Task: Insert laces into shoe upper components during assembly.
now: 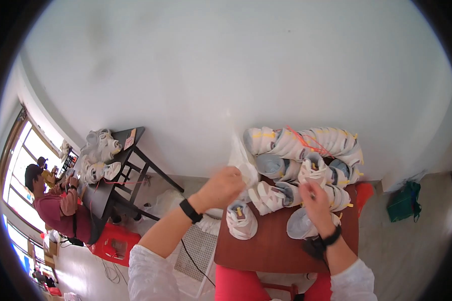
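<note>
Above the left edge of the brown table (281, 253), my left hand (223, 186) is closed, fingertips together; what is in it, if anything, I cannot make out. Behind its fingers hangs a blurred whitish translucent sheet (242, 158). My right hand (315, 200) is closed in a pinch in front of an upright pale sneaker upper (313, 169); anything between its fingers is too small to name. Below that hand lies another upper (300, 224), partly covered. A single upper (241, 220) stands near the table's left edge, and a laced one (271, 196) lies between my hands.
Rows of nested uppers (331, 140) with yellow tabs and red cord fill the table's back. A dark object (314, 248) sits under my right wrist. To the left, a person (60, 210) works at a black table (98, 195) beside a red stool (114, 244). A green bag (404, 201) stands right.
</note>
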Demonstrator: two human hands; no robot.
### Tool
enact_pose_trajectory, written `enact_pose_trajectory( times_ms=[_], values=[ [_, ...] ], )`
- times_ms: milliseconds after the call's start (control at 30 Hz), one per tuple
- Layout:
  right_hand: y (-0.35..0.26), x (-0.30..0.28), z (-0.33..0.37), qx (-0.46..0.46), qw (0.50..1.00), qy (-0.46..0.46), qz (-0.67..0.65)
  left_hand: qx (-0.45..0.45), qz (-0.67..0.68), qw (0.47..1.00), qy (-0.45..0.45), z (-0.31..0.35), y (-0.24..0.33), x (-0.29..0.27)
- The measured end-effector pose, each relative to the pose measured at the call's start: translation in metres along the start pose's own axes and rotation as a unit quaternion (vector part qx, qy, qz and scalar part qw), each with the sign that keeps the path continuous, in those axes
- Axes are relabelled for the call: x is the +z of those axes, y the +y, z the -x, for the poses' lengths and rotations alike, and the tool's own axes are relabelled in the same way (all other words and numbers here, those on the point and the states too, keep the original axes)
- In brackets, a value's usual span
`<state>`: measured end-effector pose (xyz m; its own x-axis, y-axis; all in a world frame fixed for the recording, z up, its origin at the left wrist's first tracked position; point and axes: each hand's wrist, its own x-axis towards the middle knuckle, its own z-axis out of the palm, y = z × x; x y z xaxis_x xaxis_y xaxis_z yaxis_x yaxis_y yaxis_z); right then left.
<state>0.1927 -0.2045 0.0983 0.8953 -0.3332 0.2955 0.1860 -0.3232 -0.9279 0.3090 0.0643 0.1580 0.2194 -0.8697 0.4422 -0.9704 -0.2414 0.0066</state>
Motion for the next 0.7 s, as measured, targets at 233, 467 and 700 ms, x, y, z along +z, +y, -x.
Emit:
enact_pose_trajectory(
  times_ms=[233,467,700],
  values=[
    [0.017,0.124,-0.036,0.225,0.93,-0.245,-0.155,0.002,0.161,0.985,-0.063,0.015,0.03,0.008],
    [0.014,0.133,-0.012,0.216,0.946,-0.038,-0.24,-0.12,0.202,0.97,-0.065,-0.006,-0.015,0.027],
    [0.018,0.102,-0.02,0.297,0.881,-0.004,-0.369,-0.219,0.009,0.948,-0.23,-0.003,-0.035,0.033]
  ],
)
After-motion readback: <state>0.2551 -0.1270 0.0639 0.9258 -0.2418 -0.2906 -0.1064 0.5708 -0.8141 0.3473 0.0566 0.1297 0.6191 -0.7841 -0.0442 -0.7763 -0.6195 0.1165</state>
